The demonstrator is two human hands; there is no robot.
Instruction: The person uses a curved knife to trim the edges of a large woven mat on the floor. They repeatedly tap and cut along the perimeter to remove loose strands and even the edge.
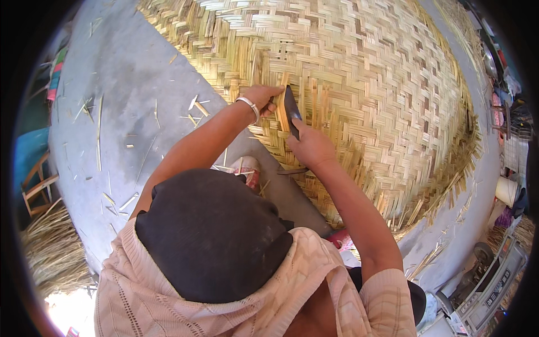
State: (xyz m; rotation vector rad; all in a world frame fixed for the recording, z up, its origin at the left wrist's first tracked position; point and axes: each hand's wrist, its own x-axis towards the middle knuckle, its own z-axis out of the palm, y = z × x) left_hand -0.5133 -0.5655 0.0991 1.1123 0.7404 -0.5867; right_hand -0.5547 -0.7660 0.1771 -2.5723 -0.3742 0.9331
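Note:
A large woven bamboo mat (pixel 387 95) lies spread over the ground, with loose strip ends along its near edge. My left hand (pixel 260 99), with a white bracelet at the wrist, is closed on a pale upright bamboo strip (pixel 280 115) at that edge. My right hand (pixel 313 144) grips a dark-bladed knife (pixel 290 106). Its blade stands beside the strip, close to my left fingertips; the frame does not show whether it cuts in. The knife's handle is mostly hidden in my right fist. A thin, dark curved piece (pixel 293 171) lies below my right hand.
Cut bamboo scraps (pixel 100 132) litter the grey floor (pixel 140 73) at left. A wooden chair (pixel 38 185) and a heap of dry stalks (pixel 53 247) stand at far left. A vehicle (pixel 494 281) is at lower right. A dark rounded shape (pixel 208 236) fills the lower middle.

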